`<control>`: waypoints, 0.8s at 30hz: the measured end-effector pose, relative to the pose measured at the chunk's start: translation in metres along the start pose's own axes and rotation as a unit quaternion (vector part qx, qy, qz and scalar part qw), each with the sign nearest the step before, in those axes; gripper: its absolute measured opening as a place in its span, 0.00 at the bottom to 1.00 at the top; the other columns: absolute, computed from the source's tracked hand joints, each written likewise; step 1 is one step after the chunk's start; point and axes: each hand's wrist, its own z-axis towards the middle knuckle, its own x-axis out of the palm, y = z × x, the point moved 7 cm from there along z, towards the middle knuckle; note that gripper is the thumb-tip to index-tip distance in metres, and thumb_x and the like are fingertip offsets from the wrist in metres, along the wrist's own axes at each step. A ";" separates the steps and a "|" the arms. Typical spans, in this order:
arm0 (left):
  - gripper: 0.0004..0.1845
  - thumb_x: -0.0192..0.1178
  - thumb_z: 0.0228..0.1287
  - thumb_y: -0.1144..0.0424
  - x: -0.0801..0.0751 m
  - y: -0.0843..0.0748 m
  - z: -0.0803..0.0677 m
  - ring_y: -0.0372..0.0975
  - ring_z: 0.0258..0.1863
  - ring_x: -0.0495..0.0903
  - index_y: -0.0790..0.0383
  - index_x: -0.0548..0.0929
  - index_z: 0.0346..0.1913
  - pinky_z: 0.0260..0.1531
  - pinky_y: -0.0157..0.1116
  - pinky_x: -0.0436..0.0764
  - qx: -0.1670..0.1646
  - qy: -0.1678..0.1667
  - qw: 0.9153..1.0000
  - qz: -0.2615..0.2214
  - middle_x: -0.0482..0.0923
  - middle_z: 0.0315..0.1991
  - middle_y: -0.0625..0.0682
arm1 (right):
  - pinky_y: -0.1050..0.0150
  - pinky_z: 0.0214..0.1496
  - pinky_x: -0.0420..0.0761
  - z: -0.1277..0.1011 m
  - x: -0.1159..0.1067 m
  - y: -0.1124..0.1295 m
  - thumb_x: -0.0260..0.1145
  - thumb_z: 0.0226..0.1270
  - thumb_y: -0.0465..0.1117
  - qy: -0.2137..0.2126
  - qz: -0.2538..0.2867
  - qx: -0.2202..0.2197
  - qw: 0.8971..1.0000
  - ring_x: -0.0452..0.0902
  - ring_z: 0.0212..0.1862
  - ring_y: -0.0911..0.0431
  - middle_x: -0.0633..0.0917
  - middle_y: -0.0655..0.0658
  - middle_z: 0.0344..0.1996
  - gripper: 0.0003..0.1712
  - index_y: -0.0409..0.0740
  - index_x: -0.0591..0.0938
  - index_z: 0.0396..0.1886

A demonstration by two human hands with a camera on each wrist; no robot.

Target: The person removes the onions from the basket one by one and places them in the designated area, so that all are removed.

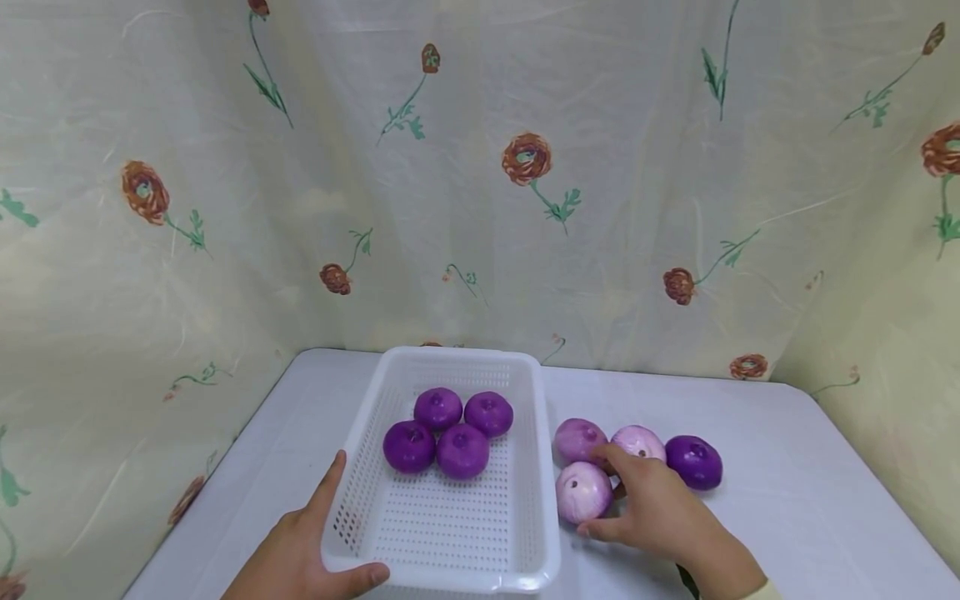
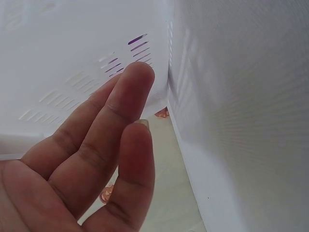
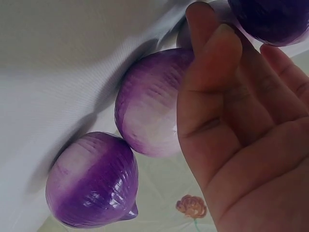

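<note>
Onions could scatter here: the right hand (image 1: 656,508) cups loosely, fingers apart, over the pale onion (image 1: 582,492) nearest the person, just right of the white basket (image 1: 420,542), and a nudge would roll its round neighbours. The left hand (image 1: 300,550) pinches the basket's near-left corner; slackening lets it slide.

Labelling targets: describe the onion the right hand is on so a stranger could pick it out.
Start at the white basket in the middle of the table; four onions lie loose on the cloth just right of it. The right hand covers that cluster, and the target onion is the one nearest the camera, beside the basket wall. It is the palest, pinkish-white, unlike the dark purple onion at far right.
</note>
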 end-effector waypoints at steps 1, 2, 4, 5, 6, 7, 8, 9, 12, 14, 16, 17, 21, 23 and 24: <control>0.75 0.77 0.47 0.28 0.000 0.000 0.000 0.44 0.46 0.83 0.49 0.39 0.87 0.49 0.59 0.86 0.000 0.000 1.000 0.000 0.80 0.63 0.58 | 0.58 0.48 0.85 0.000 0.000 0.000 0.88 0.34 0.71 0.001 0.001 0.000 1.000 0.81 0.40 0.63 0.84 0.60 0.38 0.59 0.54 0.79 0.68; 0.75 0.77 0.47 0.28 0.000 0.000 0.000 0.44 0.46 0.83 0.49 0.39 0.87 0.48 0.58 0.86 0.000 0.000 1.000 -0.001 0.80 0.63 0.58 | 0.58 0.48 0.85 0.000 0.000 0.000 0.88 0.34 0.71 0.002 0.001 0.000 1.000 0.81 0.41 0.63 0.84 0.61 0.38 0.59 0.54 0.79 0.68; 0.75 0.77 0.47 0.28 0.000 0.000 0.000 0.44 0.46 0.83 0.48 0.39 0.87 0.47 0.58 0.86 0.000 0.000 1.000 -0.003 0.81 0.63 0.58 | 0.58 0.49 0.85 0.000 0.000 0.000 0.88 0.34 0.71 0.003 0.000 -0.001 1.000 0.82 0.42 0.63 0.84 0.61 0.38 0.59 0.54 0.79 0.68; 0.75 0.77 0.47 0.28 0.000 0.000 0.000 0.44 0.45 0.84 0.48 0.39 0.87 0.47 0.58 0.86 0.000 0.000 1.000 -0.004 0.81 0.63 0.58 | 0.57 0.50 0.85 0.000 -0.001 0.000 0.88 0.34 0.71 0.004 0.000 -0.001 1.000 0.82 0.42 0.63 0.85 0.61 0.39 0.60 0.54 0.79 0.68; 0.75 0.77 0.47 0.29 0.000 -0.001 0.000 0.44 0.45 0.84 0.48 0.39 0.87 0.47 0.58 0.86 0.000 0.000 1.000 -0.004 0.81 0.63 0.57 | 0.57 0.50 0.85 -0.001 -0.001 0.000 0.88 0.33 0.72 0.004 -0.001 -0.001 1.000 0.82 0.43 0.63 0.85 0.61 0.39 0.60 0.54 0.79 0.68; 0.75 0.77 0.47 0.28 0.000 -0.001 0.000 0.44 0.45 0.84 0.48 0.39 0.87 0.47 0.58 0.86 0.000 -0.001 1.000 -0.004 0.81 0.63 0.57 | 0.56 0.51 0.85 -0.001 -0.002 0.001 0.88 0.33 0.72 0.004 -0.003 -0.001 1.000 0.82 0.44 0.62 0.85 0.61 0.39 0.60 0.54 0.79 0.68; 0.75 0.78 0.47 0.28 0.000 -0.001 0.000 0.44 0.45 0.84 0.48 0.39 0.87 0.47 0.58 0.86 -0.001 -0.001 1.000 -0.004 0.81 0.63 0.57 | 0.55 0.51 0.85 -0.001 -0.003 0.001 0.88 0.33 0.72 0.005 -0.003 -0.001 1.000 0.82 0.44 0.62 0.85 0.61 0.40 0.60 0.54 0.79 0.68; 0.75 0.78 0.47 0.28 0.000 -0.001 0.000 0.44 0.45 0.84 0.47 0.39 0.87 0.47 0.58 0.86 -0.003 -0.001 1.000 -0.004 0.81 0.63 0.57 | 0.55 0.51 0.85 -0.001 -0.004 0.001 0.88 0.33 0.72 0.005 -0.004 -0.001 1.000 0.83 0.45 0.61 0.85 0.60 0.40 0.60 0.53 0.79 0.68; 0.75 0.78 0.46 0.28 0.000 0.000 0.000 0.44 0.45 0.84 0.47 0.39 0.87 0.47 0.58 0.86 -0.011 -0.002 1.000 -0.003 0.80 0.63 0.58 | 0.52 0.51 0.86 -0.002 -0.007 0.000 0.87 0.33 0.74 0.009 -0.006 0.008 1.000 0.83 0.45 0.59 0.86 0.59 0.41 0.60 0.54 0.80 0.68; 0.75 0.78 0.46 0.28 0.000 0.001 -0.001 0.45 0.46 0.84 0.46 0.39 0.87 0.46 0.58 0.87 -0.018 -0.002 1.000 -0.003 0.80 0.64 0.58 | 0.52 0.50 0.86 -0.002 -0.008 -0.002 0.87 0.33 0.74 0.015 -0.007 0.014 1.000 0.82 0.45 0.58 0.86 0.58 0.42 0.59 0.55 0.80 0.67; 0.76 0.78 0.45 0.28 0.000 0.002 -0.001 0.45 0.46 0.84 0.45 0.38 0.87 0.45 0.59 0.87 -0.022 -0.002 1.000 -0.002 0.80 0.64 0.58 | 0.52 0.49 0.86 -0.002 -0.010 -0.003 0.86 0.34 0.74 0.020 -0.011 0.014 1.000 0.82 0.44 0.58 0.86 0.58 0.44 0.57 0.55 0.81 0.66; 0.76 0.78 0.45 0.28 0.000 0.002 -0.001 0.45 0.46 0.84 0.45 0.38 0.87 0.46 0.59 0.86 -0.023 -0.002 1.000 -0.001 0.79 0.64 0.58 | 0.53 0.49 0.86 -0.002 -0.011 -0.004 0.86 0.34 0.74 0.022 -0.013 0.013 1.000 0.81 0.45 0.58 0.86 0.58 0.45 0.56 0.55 0.82 0.65; 0.75 0.78 0.45 0.28 0.000 0.001 -0.001 0.45 0.46 0.84 0.46 0.39 0.87 0.46 0.58 0.87 -0.020 -0.001 1.000 -0.004 0.80 0.64 0.58 | 0.56 0.47 0.86 -0.003 -0.017 -0.005 0.84 0.40 0.74 0.026 -0.006 -0.009 1.000 0.82 0.44 0.59 0.87 0.58 0.44 0.51 0.54 0.83 0.62; 0.75 0.78 0.46 0.29 0.000 0.000 -0.001 0.44 0.46 0.84 0.47 0.40 0.87 0.47 0.58 0.86 -0.018 0.000 1.000 -0.005 0.80 0.64 0.58 | 0.56 0.46 0.87 -0.004 -0.022 -0.006 0.83 0.43 0.74 0.030 0.009 -0.023 0.999 0.83 0.44 0.58 0.87 0.56 0.45 0.49 0.52 0.83 0.61; 0.75 0.78 0.46 0.29 0.000 0.000 -0.001 0.44 0.46 0.84 0.48 0.40 0.87 0.47 0.58 0.86 -0.017 0.000 1.000 -0.005 0.80 0.64 0.58 | 0.56 0.45 0.87 -0.005 -0.024 -0.006 0.82 0.45 0.74 0.033 0.020 -0.030 0.999 0.84 0.44 0.57 0.88 0.55 0.45 0.49 0.51 0.83 0.62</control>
